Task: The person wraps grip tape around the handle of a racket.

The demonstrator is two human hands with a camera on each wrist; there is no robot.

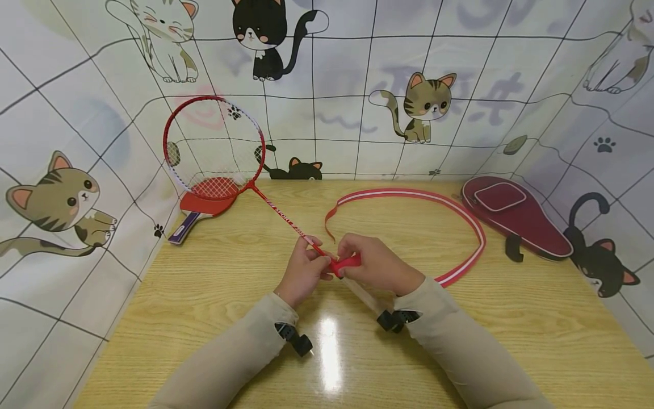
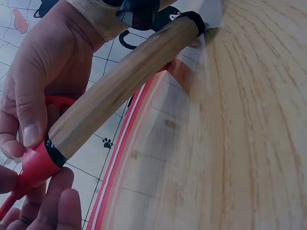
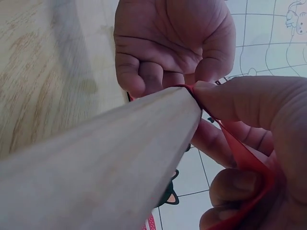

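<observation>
A badminton racket slants across the table in the head view, its strung head at the far left. My left hand holds the shaft by the red cone, just above the bare wooden handle. At that end of the handle, my right hand pinches a red grip tape between thumb and fingers. In the right wrist view the tape lies against the top of the wood and trails through the curled fingers. The left palm faces this camera behind the handle.
A long red strip with a white stripe curves over the table and passes behind the right forearm. A table tennis bat lies far left, beneath the racket head. At far right lie a dark red case and a small black piece.
</observation>
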